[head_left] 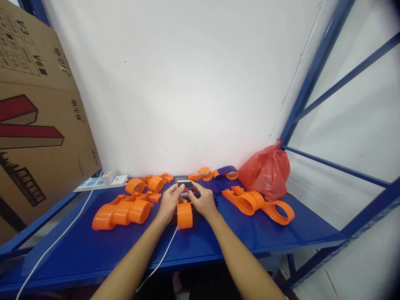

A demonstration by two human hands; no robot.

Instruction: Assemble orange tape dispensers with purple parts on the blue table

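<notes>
Both hands meet at the middle of the blue table [250,237], around an orange tape dispenser [185,216]. Its round ring points down toward me, and a dark strip with a pale toothed edge [184,183] lies across its top end. My left hand [169,203] is closed on the left side of that end, thumb against the dark strip. On the right side, my right hand [202,201] pinches the same end with bent fingers. The fingers partly hide the dispenser's neck, and whether a small part sits between them cannot be made out.
Several orange dispensers [121,212] lie at left, with others at right [250,202] and along the wall, including a purple-and-orange one [226,171]. A red plastic bag [265,173], a power strip [117,182], a white cable [67,227] and a large carton [46,125] surround the workspace.
</notes>
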